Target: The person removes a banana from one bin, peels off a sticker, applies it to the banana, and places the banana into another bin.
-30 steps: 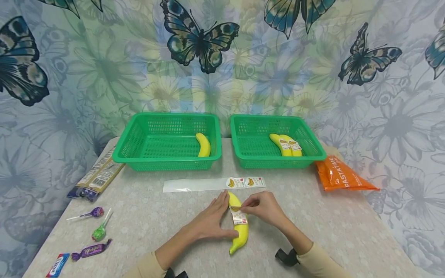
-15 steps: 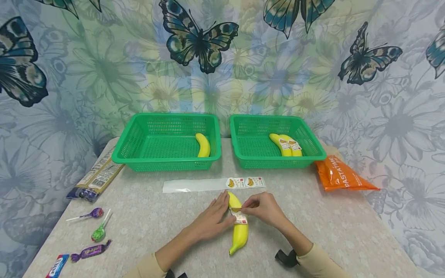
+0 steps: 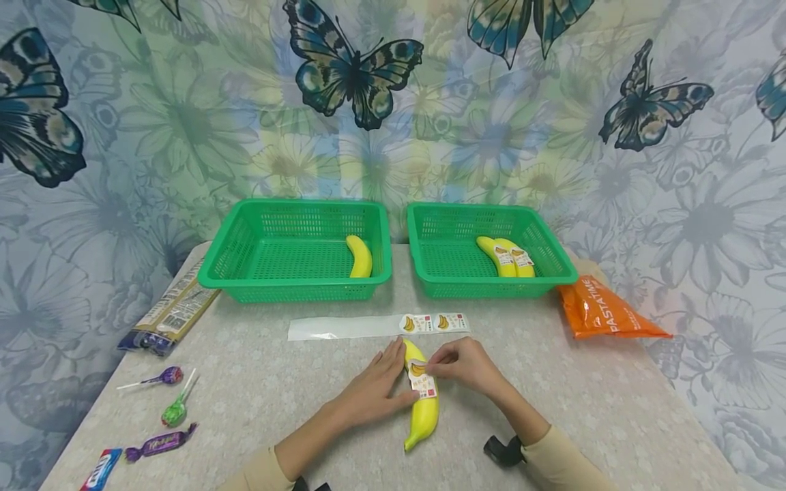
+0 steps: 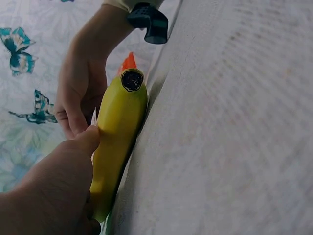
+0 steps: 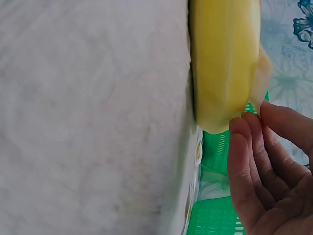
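Observation:
A yellow banana (image 3: 424,417) lies lengthwise on the table in front of me, with a white banana-picture sticker (image 3: 422,382) on its upper face. My left hand (image 3: 374,389) rests along the banana's left side, fingers straight, its thumb tip pressing on the sticker. From the right, my right hand (image 3: 467,367) pinches the sticker's upper edge between thumb and fingertips. The right wrist view shows that part of the sticker lifted off the banana (image 5: 225,58). In the left wrist view the left thumb (image 4: 87,139) touches the sticker's edge beside the banana.
Behind lies a sticker strip (image 3: 344,327) with two stickers left of its right end. A green basket (image 3: 295,290) holds one banana; another basket (image 3: 491,286) holds two stickered bananas. Lollipops (image 3: 175,411), wrapped sweets (image 3: 161,443) and a gold packet (image 3: 178,307) lie left, an orange bag (image 3: 604,310) right.
The left thumb has moved up from the bare banana onto the sticker. The sticker's upper part, folded over earlier, now lies flatter, its banana picture showing; the right hand still pinches its edge.

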Action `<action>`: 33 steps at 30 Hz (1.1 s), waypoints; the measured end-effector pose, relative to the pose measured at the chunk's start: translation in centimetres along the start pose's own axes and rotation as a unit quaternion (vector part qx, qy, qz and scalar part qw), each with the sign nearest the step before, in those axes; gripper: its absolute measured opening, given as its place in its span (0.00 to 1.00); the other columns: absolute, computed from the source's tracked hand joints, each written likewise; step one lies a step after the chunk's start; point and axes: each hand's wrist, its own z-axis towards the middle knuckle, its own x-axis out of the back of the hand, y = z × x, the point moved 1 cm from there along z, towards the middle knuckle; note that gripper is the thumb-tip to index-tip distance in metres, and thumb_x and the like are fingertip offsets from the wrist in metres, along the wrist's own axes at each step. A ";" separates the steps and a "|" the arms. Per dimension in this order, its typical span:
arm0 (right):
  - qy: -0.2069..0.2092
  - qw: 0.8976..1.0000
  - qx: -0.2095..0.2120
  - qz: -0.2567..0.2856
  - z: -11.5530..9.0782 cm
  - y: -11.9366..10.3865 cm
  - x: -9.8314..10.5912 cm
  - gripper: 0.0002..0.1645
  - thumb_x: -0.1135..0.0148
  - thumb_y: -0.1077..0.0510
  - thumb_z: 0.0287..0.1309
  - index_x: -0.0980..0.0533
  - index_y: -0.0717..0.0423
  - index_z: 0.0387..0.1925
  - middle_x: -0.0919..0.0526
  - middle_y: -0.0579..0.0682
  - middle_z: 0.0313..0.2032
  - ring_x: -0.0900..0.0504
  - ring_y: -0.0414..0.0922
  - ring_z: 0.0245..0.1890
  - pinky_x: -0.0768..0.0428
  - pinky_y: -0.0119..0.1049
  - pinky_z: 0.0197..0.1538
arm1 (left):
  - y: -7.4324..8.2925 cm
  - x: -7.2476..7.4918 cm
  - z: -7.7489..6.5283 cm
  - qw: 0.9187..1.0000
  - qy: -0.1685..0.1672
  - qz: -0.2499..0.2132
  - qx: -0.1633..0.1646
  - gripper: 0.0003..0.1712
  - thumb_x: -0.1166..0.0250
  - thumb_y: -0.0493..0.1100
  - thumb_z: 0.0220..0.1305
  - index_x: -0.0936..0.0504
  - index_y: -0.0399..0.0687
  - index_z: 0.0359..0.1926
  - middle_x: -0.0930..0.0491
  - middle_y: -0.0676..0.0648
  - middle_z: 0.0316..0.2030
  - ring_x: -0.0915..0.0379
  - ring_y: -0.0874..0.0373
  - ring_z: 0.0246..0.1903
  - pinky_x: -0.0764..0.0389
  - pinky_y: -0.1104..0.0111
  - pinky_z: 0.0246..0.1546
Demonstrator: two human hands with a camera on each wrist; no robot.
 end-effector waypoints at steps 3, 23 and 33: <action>-0.006 1.000 -0.020 0.017 0.2 0.4 -0.1 0.09 0.27 0.52 0.51 0.14 0.54 0.28 0.14 0.45 0.26 0.19 0.38 0.25 0.20 0.31 0.29 | 0.0 -0.1 0.0 1.000 0.003 0.003 -0.002 0.56 0.55 0.75 0.65 0.58 0.40 0.77 0.63 0.44 0.78 0.67 0.52 0.78 0.53 0.56 0.77; -0.073 0.986 -0.116 0.095 1.0 1.8 -0.4 0.17 0.27 0.51 0.52 0.16 0.62 0.34 0.15 0.49 0.25 0.17 0.40 0.25 0.16 0.32 0.31 | 0.0 0.0 -0.1 1.000 0.005 -0.003 -0.001 0.56 0.53 0.74 0.65 0.57 0.41 0.77 0.62 0.45 0.78 0.66 0.53 0.78 0.52 0.56 0.77; -0.097 0.986 -0.103 0.085 1.2 1.8 -0.5 0.14 0.29 0.57 0.54 0.17 0.65 0.37 0.15 0.50 0.24 0.18 0.40 0.23 0.16 0.34 0.30 | -0.3 0.3 0.7 0.999 -0.001 -0.047 0.007 0.62 0.44 0.75 0.59 0.57 0.39 0.77 0.63 0.43 0.78 0.66 0.53 0.78 0.49 0.55 0.76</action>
